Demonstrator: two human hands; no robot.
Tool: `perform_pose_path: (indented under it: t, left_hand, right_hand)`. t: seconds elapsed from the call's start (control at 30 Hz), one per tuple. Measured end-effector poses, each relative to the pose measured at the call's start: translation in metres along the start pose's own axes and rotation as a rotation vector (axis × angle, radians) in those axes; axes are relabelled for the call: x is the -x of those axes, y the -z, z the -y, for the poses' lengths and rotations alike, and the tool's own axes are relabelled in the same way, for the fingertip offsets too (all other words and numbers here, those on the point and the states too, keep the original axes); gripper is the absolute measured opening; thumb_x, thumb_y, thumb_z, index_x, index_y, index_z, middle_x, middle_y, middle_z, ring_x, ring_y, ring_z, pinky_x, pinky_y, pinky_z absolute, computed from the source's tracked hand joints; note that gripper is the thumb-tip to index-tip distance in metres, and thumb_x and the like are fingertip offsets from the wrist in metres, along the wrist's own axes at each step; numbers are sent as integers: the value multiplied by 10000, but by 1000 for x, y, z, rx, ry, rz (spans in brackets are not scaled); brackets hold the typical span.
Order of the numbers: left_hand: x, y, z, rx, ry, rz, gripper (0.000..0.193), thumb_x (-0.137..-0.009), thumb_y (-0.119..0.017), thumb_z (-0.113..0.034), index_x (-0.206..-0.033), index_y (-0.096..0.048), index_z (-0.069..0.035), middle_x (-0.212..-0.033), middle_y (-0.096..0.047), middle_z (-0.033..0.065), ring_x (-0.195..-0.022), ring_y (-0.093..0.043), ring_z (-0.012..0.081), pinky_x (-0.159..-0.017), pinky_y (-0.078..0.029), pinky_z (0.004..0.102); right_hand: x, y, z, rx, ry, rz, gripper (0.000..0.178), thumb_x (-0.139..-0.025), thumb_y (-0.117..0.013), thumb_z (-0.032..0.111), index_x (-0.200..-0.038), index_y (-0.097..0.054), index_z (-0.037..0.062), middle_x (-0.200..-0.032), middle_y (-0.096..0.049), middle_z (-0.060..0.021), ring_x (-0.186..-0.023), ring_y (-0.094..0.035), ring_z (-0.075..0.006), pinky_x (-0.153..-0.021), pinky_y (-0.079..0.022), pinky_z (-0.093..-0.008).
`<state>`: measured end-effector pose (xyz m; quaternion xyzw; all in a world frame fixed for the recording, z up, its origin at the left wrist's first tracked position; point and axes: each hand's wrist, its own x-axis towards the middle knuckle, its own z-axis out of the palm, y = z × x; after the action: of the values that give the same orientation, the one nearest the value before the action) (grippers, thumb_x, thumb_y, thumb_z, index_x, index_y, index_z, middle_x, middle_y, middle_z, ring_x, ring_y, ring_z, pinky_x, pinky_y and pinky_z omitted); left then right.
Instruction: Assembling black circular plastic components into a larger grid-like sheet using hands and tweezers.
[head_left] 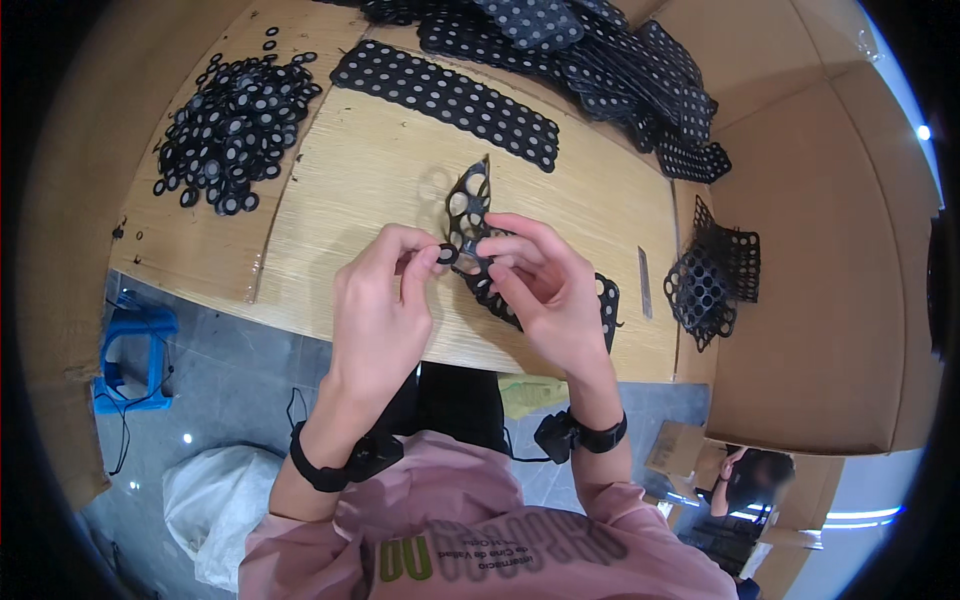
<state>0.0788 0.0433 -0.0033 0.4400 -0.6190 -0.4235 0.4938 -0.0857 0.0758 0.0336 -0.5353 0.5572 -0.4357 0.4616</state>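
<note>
Between the thumb and forefinger of my left hand [383, 295] is a small black disc [447, 255] with a pale round centre. It is close against the left edge of a black perforated sheet [468, 206], whose round holes look open in its raised upper part. My right hand [552, 292] grips this flexible sheet with bent fingers. The sheet is curled and partly hidden behind that hand; its lower right end shows beside my wrist, where several holes look pale.
Loose discs [235, 130] are heaped at the far left. A flat sheet with pale-centred holes [445, 103] lies beyond my hands, before a stack of similar sheets [640, 85]. At right are open-holed sheets [703, 282] and a thin metal strip [645, 283]. Cardboard walls [810, 260] surround the table.
</note>
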Motion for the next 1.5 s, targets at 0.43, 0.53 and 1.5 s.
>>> perform_pose_path:
  t: [0.43,0.53,1.5]
  left_hand:
    - [-18,58,10,-269,-14,-230,60,-929,-549,-35,-939,-585,12,-785,-659,149,-725,-675,219,-650,-495,310]
    - [-45,97,13,-453,-177,-402,82,-922,-590,-65,-944,-622,8,-808,-685,135,-738,-677,166,-644,-494,282]
    - [14,-30,-3,639,317,-24,254,-898,-584,62,-1128,-488,13,-870,-648,104,-793,-651,115,-705,-520,221]
  right_hand:
    - [2,8,-26,94,103,-179,327,-889,-539,-90,-1195,-599,11,-1043,-683,-94,-923,-642,-113,-784,-511,-241]
    - [2,3,-23,153,161,-186,311,-881,-559,-80,-1173,-604,19,-1055,-689,-101,-932,-666,-142,-771,-528,-256]
    - [14,9,-19,373,434,-399,104,-850,-639,-7,-944,-675,18,-916,-678,-86,-772,-647,-131,-619,-521,-237]
